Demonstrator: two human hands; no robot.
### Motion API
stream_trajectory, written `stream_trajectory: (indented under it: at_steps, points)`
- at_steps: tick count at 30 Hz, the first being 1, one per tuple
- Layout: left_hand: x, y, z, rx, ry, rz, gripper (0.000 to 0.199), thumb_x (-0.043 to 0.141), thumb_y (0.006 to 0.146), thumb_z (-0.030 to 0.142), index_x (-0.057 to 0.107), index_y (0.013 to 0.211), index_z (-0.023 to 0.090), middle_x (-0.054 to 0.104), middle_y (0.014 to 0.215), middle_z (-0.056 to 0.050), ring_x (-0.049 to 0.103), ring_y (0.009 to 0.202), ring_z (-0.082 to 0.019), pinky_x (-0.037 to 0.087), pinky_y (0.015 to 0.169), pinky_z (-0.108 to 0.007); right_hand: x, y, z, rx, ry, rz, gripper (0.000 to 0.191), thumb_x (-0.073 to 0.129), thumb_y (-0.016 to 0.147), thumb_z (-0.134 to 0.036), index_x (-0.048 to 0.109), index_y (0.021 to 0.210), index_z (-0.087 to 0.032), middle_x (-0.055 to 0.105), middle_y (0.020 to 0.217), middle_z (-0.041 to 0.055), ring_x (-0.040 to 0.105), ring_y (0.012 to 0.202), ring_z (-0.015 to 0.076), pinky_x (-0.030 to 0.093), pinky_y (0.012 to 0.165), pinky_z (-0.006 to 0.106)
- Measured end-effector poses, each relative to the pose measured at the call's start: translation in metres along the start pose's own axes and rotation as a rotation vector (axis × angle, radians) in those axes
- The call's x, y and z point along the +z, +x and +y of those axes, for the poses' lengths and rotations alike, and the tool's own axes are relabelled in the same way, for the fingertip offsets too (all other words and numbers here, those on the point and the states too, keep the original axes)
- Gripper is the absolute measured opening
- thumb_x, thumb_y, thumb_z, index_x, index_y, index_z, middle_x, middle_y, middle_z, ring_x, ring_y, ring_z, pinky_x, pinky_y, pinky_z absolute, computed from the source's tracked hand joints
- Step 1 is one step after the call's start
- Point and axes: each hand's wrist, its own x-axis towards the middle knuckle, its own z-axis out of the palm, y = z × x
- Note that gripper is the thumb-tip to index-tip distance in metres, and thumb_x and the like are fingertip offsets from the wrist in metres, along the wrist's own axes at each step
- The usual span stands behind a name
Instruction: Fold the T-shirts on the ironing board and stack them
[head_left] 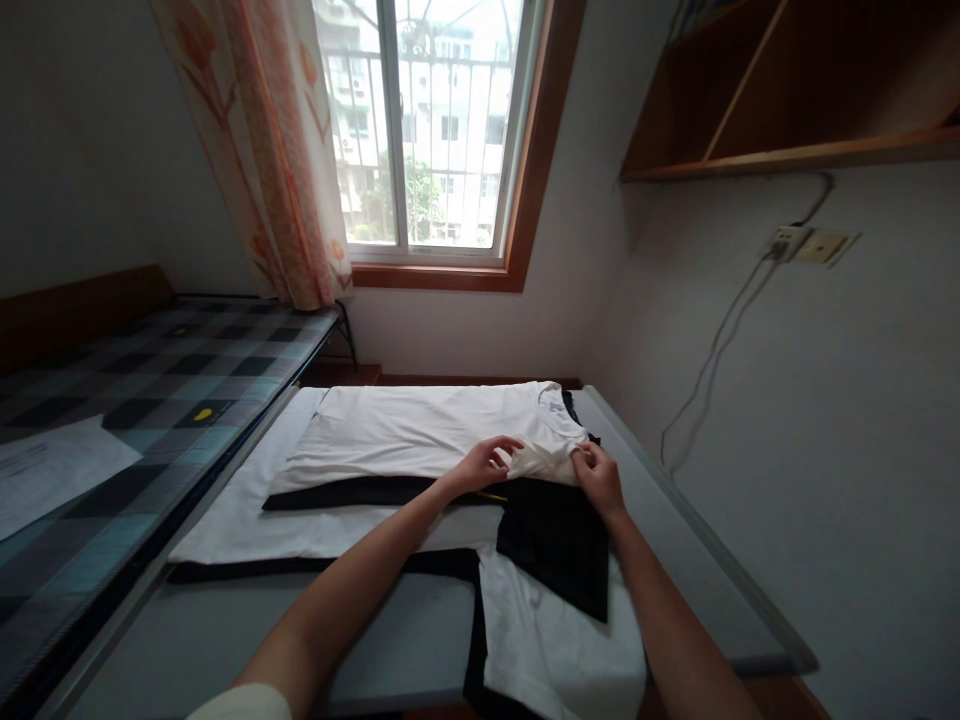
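White and black shirts lie spread in layers on a grey table. The uppermost white shirt has its collar toward the right, and its near sleeve is bunched between my hands. My left hand pinches this sleeve's left side. At the shoulder, below the collar, my right hand has its fingers closed on the same shirt. Under it a black shirt shows its sleeve and a long edge. Another white shirt lies lower down, its sleeve reaching the table's near edge, with black fabric along its border.
On the left stands a bed with a checked mattress and a paper sheet. A curtain hangs beside the window. Cables run down the right wall from a socket, below a wooden shelf.
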Motion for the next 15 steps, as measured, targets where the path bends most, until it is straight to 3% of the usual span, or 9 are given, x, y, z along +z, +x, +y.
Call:
stream_trajectory:
  at_steps: [2,4,7,10,12,15]
  points:
    - [0.001,-0.001,0.0,0.014,0.054,0.006,0.047,0.059,0.066,0.008,0.064,0.112,0.015,0.062,0.104,-0.005,0.053,0.067,-0.006,0.044,0.06,-0.018,0.001,0.0,0.002,-0.006,-0.046,-0.006,0.036,0.052,0.076,-0.045,0.063,0.095,-0.016,0.056,0.06,0.0,0.051,0.053,0.0176,0.045,0.058,0.032]
    - [0.002,-0.001,-0.001,0.015,0.113,0.012,0.038,0.06,0.069,0.011,0.067,0.106,0.014,0.064,0.098,-0.004,0.052,0.065,-0.006,0.044,0.061,-0.019,0.002,-0.001,0.003,-0.082,-0.093,-0.013,0.03,0.053,0.074,-0.037,0.064,0.095,-0.018,0.058,0.072,0.003,0.055,0.062,0.0186,0.048,0.065,0.034]
    - [0.004,-0.001,-0.003,0.012,0.171,0.031,0.025,0.062,0.078,0.023,0.071,0.099,0.013,0.065,0.088,-0.003,0.05,0.062,-0.007,0.042,0.059,-0.02,0.003,-0.002,0.005,-0.235,-0.154,-0.047,0.017,0.051,0.072,-0.027,0.067,0.073,-0.02,0.057,0.098,0.0093,0.058,0.086,0.0216,0.049,0.082,0.038]
    - [0.005,0.0,-0.009,0.018,0.172,0.066,0.029,0.061,0.082,0.032,0.071,0.103,0.013,0.066,0.086,-0.004,0.051,0.062,-0.008,0.042,0.058,-0.02,0.004,-0.002,0.008,-0.314,-0.225,-0.134,0.021,0.05,0.072,-0.023,0.068,0.06,-0.022,0.056,0.107,0.0093,0.056,0.098,0.0237,0.044,0.096,0.043]
    - [0.006,0.002,-0.014,0.027,0.173,0.088,0.032,0.064,0.08,0.031,0.07,0.107,0.014,0.067,0.091,-0.005,0.053,0.064,-0.008,0.044,0.059,-0.02,0.005,-0.002,0.01,-0.313,-0.241,-0.201,0.025,0.049,0.076,-0.024,0.074,0.072,-0.023,0.057,0.109,0.0091,0.056,0.102,0.0242,0.043,0.097,0.043]
    - [0.008,0.003,-0.022,0.02,0.194,0.174,0.032,0.067,0.076,0.024,0.07,0.105,0.013,0.067,0.097,-0.007,0.056,0.066,-0.009,0.047,0.062,-0.021,0.008,-0.001,0.015,-0.263,-0.25,-0.231,0.038,0.046,0.083,-0.032,0.071,0.11,-0.022,0.059,0.11,0.0106,0.057,0.105,0.0253,0.045,0.096,0.044]
